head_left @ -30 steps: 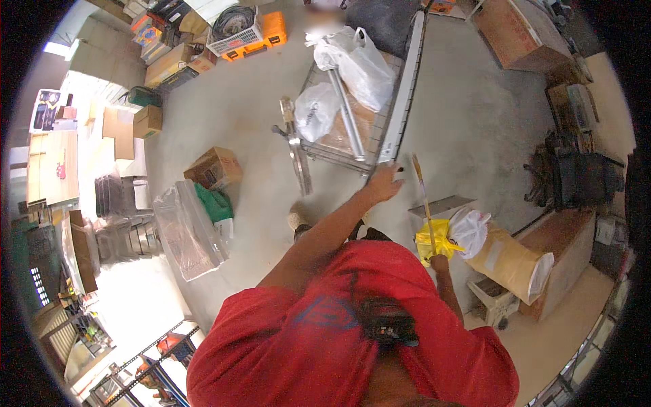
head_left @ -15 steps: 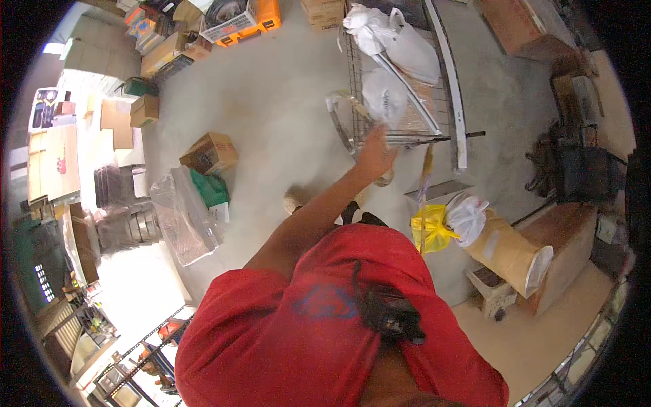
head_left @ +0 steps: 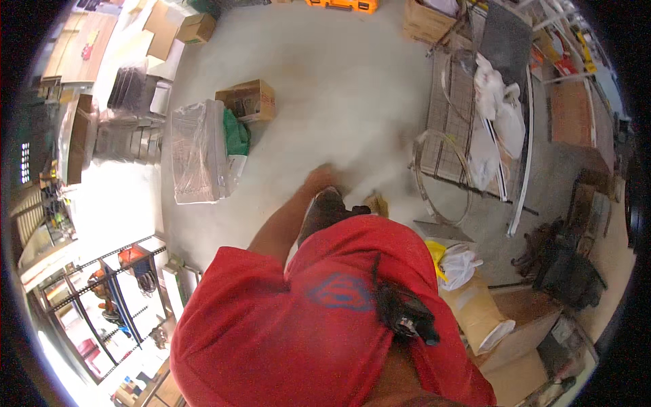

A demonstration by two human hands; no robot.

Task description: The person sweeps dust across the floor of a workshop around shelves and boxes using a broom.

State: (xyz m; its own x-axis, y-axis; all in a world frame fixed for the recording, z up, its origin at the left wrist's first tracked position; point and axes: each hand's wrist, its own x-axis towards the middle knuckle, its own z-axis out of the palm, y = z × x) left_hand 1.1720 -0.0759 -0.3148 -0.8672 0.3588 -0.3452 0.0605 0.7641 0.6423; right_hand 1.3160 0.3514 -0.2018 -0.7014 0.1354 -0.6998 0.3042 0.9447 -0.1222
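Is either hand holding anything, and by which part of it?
Cannot tell: the left hand is too blurred, and the right hand is out of view.

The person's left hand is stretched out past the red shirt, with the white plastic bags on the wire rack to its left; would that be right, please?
Not quite: the head view shows the white plastic bags on the wire rack to the right of the left hand, not to its left.
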